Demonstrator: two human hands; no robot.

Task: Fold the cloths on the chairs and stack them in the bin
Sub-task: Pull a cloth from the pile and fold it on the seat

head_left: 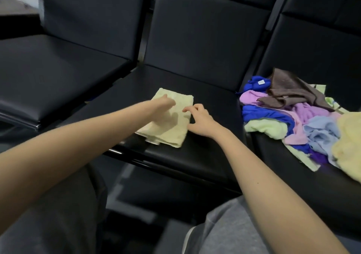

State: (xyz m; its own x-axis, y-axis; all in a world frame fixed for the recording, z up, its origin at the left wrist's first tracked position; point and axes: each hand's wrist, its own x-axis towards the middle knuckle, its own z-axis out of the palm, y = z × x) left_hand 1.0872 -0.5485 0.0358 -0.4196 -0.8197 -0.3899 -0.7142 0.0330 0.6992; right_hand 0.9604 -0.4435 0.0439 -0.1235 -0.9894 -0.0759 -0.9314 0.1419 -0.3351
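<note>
At the far left the left chair seat shows its black padding. Next to it, on the middle chair seat, lies a folded pale yellow cloth, a flat oblong with its layered edges towards the person at the seat's front.

The left hand reaches in over the far half of this cloth. It is blurred, and a shadow falls on the fabric just beneath it. I cannot tell whether its fingers are spread or curled, nor whether they touch the cloth.

The right hand sits at the cloth's right edge, about halfway along. Its fingers are bent and their fingertips touch that edge, with the thumb lower down just beside the fabric. I cannot make out whether any cloth is pinched between them.

Further right, on the right chair seat, lies a loose pile of cloths, well apart from both hands. A brown cloth lies on top towards the back, a blue cloth beside it, with lilac, green, pink, light blue and yellow ones tumbled below.

Along the bottom show the person's grey trousers.
</note>
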